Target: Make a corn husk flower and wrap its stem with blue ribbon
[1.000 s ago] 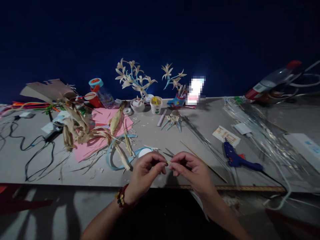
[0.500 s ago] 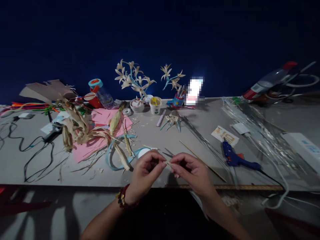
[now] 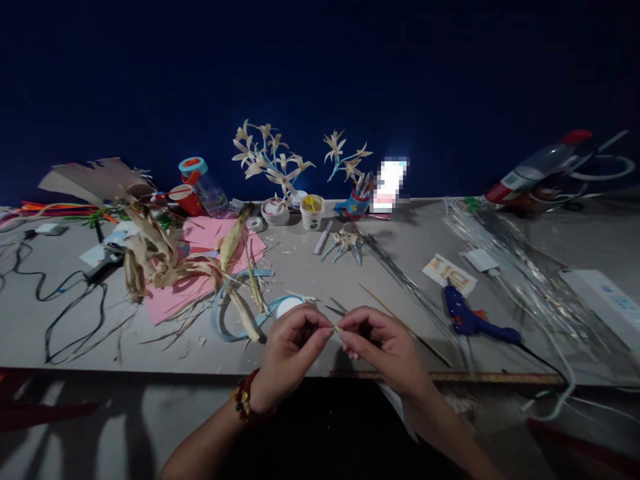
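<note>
Above the table's front edge, my left hand (image 3: 295, 345) and my right hand (image 3: 381, 341) meet, fingertips nearly touching. Between them both pinch a small pale piece (image 3: 339, 329) that looks like corn husk; most of it is hidden by the fingers. Just behind the hands lie scissors (image 3: 336, 307), partly covered. A roll of light blue tape (image 3: 290, 307) rests beyond my left hand, its loose strip (image 3: 216, 315) curling leftward. A thin wooden stick (image 3: 400, 320) lies to the right of my right hand.
Dried corn husks (image 3: 165, 260) lie over pink paper (image 3: 185, 297) on the left. Husk flowers on blue stems (image 3: 273, 157) stand at the back, near a paper cup (image 3: 313, 213). A blue glue gun (image 3: 475, 320), wires (image 3: 400, 270) and a bottle (image 3: 535, 167) are on the right.
Both hands stay together at nearly the same spot. The small pale piece between the fingertips has turned slightly, and the whole view has shifted a little.
</note>
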The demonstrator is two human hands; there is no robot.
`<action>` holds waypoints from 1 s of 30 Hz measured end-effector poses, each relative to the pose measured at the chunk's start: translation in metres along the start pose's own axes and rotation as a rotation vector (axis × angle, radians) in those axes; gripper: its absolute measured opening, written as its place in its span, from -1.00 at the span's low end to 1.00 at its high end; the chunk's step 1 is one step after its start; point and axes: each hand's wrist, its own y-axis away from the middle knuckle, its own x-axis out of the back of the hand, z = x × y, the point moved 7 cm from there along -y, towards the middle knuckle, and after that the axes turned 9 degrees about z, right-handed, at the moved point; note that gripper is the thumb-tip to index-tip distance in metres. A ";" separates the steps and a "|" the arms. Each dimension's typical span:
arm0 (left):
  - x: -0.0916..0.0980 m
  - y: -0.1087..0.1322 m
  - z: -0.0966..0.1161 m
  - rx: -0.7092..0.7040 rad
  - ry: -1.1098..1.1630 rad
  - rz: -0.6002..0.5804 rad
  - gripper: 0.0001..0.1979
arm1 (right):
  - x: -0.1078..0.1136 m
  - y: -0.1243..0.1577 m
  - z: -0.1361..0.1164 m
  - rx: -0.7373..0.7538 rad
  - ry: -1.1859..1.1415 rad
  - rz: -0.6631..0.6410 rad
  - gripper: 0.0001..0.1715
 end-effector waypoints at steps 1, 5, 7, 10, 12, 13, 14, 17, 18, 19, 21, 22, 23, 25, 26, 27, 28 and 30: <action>0.000 0.000 0.000 -0.010 0.001 -0.002 -0.91 | 0.000 0.000 0.000 0.009 0.008 0.005 -0.78; 0.000 0.001 0.002 -0.045 -0.019 0.004 -0.89 | 0.001 0.001 -0.005 0.080 0.094 0.021 -0.81; 0.001 0.002 0.002 -0.040 -0.023 0.007 -0.89 | 0.001 0.002 -0.008 0.118 0.146 0.021 -0.82; 0.001 0.002 0.001 -0.022 -0.032 0.000 -0.87 | 0.000 0.003 -0.010 0.147 0.166 0.020 -0.83; 0.002 0.003 0.000 -0.015 -0.034 -0.004 -0.86 | -0.001 0.002 -0.009 0.141 0.161 0.025 -0.84; 0.002 0.003 -0.001 -0.010 -0.031 -0.002 -0.86 | -0.001 0.002 -0.008 0.131 0.159 0.028 -0.85; 0.003 0.004 -0.002 -0.002 -0.029 0.001 -0.87 | -0.001 0.002 -0.006 0.118 0.156 0.032 -0.85; 0.004 0.004 -0.003 -0.007 -0.015 0.015 -0.88 | 0.000 0.000 -0.001 0.060 0.131 0.047 -0.81; 0.003 0.004 -0.002 -0.022 -0.011 0.016 -0.89 | 0.000 -0.001 0.000 0.038 0.112 0.047 -0.78; 0.003 0.003 0.000 -0.042 -0.009 0.012 -0.91 | 0.000 -0.001 0.002 0.016 0.088 0.047 -0.75; 0.001 0.003 0.004 -0.092 -0.010 -0.002 -0.93 | -0.001 -0.002 0.004 -0.036 0.031 0.037 -0.70; 0.001 0.002 0.007 -0.117 -0.013 -0.007 -0.94 | -0.002 -0.002 0.005 -0.063 -0.001 0.030 -0.67; 0.000 0.002 0.009 -0.141 -0.017 -0.011 -0.94 | -0.003 -0.002 0.006 -0.089 -0.032 0.024 -0.66; 0.000 0.002 0.013 -0.187 -0.027 -0.011 -0.93 | -0.006 -0.001 0.008 -0.136 -0.086 0.016 -0.63; 0.000 0.002 0.014 -0.204 -0.034 -0.007 -0.93 | -0.007 -0.001 0.009 -0.153 -0.108 0.011 -0.62; 0.000 0.002 0.015 -0.215 -0.041 0.000 -0.93 | -0.008 0.000 0.009 -0.163 -0.127 0.008 -0.63; 0.001 0.003 0.016 -0.220 -0.048 0.007 -0.92 | -0.008 0.000 0.010 -0.168 -0.141 0.004 -0.64; 0.001 0.003 0.015 -0.218 -0.057 0.019 -0.93 | -0.009 0.000 0.011 -0.173 -0.153 0.001 -0.67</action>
